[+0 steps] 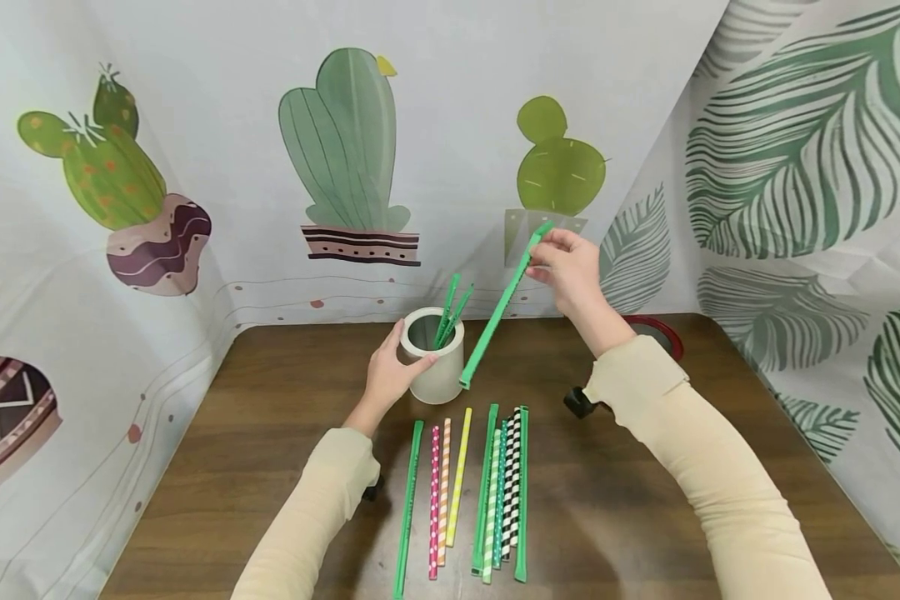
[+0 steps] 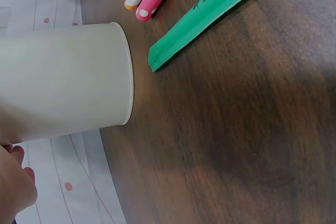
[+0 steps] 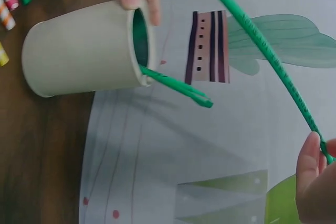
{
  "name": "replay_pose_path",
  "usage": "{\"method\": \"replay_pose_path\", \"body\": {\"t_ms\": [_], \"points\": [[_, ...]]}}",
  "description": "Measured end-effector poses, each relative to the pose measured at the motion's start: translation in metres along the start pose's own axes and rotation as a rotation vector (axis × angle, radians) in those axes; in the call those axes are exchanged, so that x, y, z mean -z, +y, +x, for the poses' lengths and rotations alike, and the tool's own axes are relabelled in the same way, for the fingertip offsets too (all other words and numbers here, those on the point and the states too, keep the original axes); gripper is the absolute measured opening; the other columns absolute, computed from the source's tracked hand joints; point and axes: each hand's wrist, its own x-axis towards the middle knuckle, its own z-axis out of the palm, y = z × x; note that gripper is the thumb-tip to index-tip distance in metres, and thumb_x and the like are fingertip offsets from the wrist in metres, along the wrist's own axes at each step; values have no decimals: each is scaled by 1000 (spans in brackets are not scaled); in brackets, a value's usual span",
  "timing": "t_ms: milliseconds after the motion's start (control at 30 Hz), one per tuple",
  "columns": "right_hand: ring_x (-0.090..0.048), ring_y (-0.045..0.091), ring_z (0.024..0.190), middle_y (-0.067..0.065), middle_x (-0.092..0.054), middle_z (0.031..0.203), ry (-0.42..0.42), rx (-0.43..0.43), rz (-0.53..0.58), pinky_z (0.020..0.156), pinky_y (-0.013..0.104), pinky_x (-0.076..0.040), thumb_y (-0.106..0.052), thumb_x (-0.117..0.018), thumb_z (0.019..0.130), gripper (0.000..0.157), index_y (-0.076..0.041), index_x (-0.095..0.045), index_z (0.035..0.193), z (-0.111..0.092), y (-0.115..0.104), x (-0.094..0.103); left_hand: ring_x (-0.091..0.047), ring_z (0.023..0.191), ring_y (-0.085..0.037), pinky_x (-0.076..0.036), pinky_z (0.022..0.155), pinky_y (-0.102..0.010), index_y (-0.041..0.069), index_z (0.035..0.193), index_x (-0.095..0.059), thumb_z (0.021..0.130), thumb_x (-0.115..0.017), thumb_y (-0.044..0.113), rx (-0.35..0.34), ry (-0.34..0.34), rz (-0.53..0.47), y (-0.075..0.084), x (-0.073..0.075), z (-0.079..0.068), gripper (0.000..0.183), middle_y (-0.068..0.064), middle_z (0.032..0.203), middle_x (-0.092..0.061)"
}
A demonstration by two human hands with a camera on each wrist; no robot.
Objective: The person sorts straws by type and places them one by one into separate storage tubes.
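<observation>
My right hand point(image 1: 572, 268) pinches a green paper-wrapped straw point(image 1: 504, 304) near its upper end, and the straw slants down to the left. Its lower tip hangs beside the rim of a cream cylindrical cup point(image 1: 438, 379). Around the cup's left side and rim curl the fingers and thumb of my left hand point(image 1: 392, 372). Two green wrapped straws point(image 3: 176, 85) lean inside the cup and stick out past its rim. In the left wrist view the cup point(image 2: 63, 82) shows its side and base, with part of the left hand point(image 2: 16, 184) at the edge.
On the brown table point(image 1: 270, 442) lie a green wrapped straw point(image 1: 408, 508), a pink dotted straw point(image 1: 434, 504), an orange striped straw point(image 1: 445, 492) and a yellow straw point(image 1: 460, 475). Right of them is a bunch of several straws point(image 1: 502, 492). A red-rimmed round object point(image 1: 663, 333) sits behind the right arm.
</observation>
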Motion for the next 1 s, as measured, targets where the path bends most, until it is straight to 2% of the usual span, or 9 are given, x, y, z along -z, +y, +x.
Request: {"method": "replay_pose_path", "body": {"t_ms": [200, 400, 800, 1000], "points": [[-54, 10, 52, 1, -50, 65, 97, 92, 52, 49, 20, -49, 9, -53, 77, 13, -4, -53, 78, 10, -2, -12, -31, 130, -25, -29, 103, -44, 14, 140, -26, 69, -64, 56, -1, -4, 2, 0, 0, 0, 91, -8, 143, -31], [-54, 10, 52, 1, -47, 65, 170, 159, 77, 48, 20, -49, 11, -52, 76, 16, -5, -53, 77, 19, 6, -21, -32, 129, -25, -29, 103, -44, 13, 140, -27, 69, -66, 54, -8, 8, -3, 1, 0, 0, 91, -8, 142, -32], [-54, 9, 55, 1, -48, 67, 212, 128, 67, 52, 22, -51, 11, -55, 75, 19, -8, -54, 76, 24, 45, -30, -31, 129, -25, -28, 103, -44, 12, 140, -27, 68, -66, 54, -3, 2, -9, 2, 1, 0, 92, -9, 142, -32], [-53, 10, 52, 1, -46, 67, 243, 129, 96, 50, 20, -50, 11, -56, 75, 19, -8, -53, 76, 22, 61, -33, -32, 129, -26, -29, 103, -45, 12, 140, -26, 69, -66, 53, -10, 0, -14, 2, 2, -1, 91, -9, 142, -32]]}}
